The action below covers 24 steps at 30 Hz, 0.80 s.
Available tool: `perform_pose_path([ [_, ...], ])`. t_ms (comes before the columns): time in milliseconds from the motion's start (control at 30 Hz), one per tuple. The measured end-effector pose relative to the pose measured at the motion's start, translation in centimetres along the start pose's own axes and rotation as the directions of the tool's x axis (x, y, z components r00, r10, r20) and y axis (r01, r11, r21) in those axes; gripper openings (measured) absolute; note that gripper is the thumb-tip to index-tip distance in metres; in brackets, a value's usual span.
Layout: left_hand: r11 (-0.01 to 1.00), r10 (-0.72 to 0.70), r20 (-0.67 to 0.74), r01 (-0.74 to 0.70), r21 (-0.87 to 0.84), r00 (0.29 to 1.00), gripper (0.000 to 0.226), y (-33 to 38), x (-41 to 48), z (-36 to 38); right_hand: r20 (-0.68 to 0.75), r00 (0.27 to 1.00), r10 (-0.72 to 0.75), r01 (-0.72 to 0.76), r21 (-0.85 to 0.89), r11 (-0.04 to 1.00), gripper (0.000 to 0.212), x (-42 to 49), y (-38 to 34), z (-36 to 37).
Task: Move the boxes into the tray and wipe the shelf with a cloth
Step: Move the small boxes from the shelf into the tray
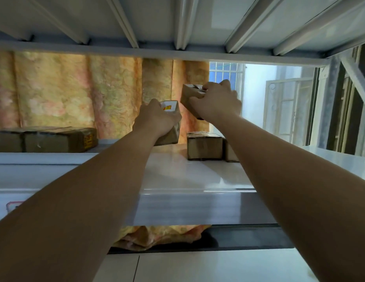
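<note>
**Both hands lifted boxes off the white shelf**

The person reached with both bare arms onto the white shelf (177, 176), under the ribbed underside of the upper shelf (177, 23). The left hand (157, 119) was clamped around a cardboard box with a white and yellow label (169, 107), tilted, its lower end close to the shelf near the middle; whether it touched the surface could not be told. The right hand (218, 102) was closed on a second small brown box (190, 93), held clear above the shelf and just right of the first.

2 more small boxes stood on the shelf toward its back edge, right of centre: 1 in plain sight (205, 146), and another (230, 153) touching its right side, partly hidden behind the right forearm. Well apart, at the left end of the shelf, lay a long flat carton (45, 139) with a red and yellow sticker on its end.

Behind the shelf hung a patterned orange curtain (75, 90), with a barred window (226, 72) at its right.
</note>
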<state>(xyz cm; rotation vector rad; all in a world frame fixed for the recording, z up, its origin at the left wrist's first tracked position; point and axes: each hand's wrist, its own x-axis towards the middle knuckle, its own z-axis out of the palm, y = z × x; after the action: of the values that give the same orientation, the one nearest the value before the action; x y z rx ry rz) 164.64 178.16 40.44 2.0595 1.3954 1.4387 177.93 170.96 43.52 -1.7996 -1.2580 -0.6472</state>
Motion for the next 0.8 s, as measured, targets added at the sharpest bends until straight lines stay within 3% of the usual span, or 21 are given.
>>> perform_pose_path([
  [167, 0.998, 0.005, -0.056, -0.009, -0.060, 0.998, 0.070, -0.3, 0.0, -0.2, -0.006, 0.995, 0.103, -0.098, 0.247, 0.964, 0.054, -0.9, -0.6, 2.1],
  [367, 0.994, 0.048, -0.070, -0.055, -0.097, 0.996, 0.069, -0.2, -0.4, -0.1, -0.002, 0.993, 0.116, -0.112, 0.235, 0.965, 0.057, -1.3, 0.8, 2.6],
  [467, 0.998, 0.060, -0.078, -0.059, 0.022, 0.995, 0.066, 0.0, -0.7, -0.3, 0.027, 0.991, 0.130, -0.133, 0.260, 0.957, 0.057, -1.5, 0.9, 2.6],
  [600, 0.907, 0.180, -0.107, -0.123, 0.403, 0.978, 0.070, 1.1, -1.3, -1.1, 0.030, 0.991, 0.129, -0.132, 0.300, 0.945, 0.056, -1.8, 0.7, 2.6],
  [800, 0.919, 0.048, -0.089, -0.009, 0.395, 0.995, 0.071, 0.6, -1.1, -3.9, 0.025, 0.997, 0.069, -0.073, 0.362, 0.929, 0.056, -2.2, -0.1, 2.7],
])
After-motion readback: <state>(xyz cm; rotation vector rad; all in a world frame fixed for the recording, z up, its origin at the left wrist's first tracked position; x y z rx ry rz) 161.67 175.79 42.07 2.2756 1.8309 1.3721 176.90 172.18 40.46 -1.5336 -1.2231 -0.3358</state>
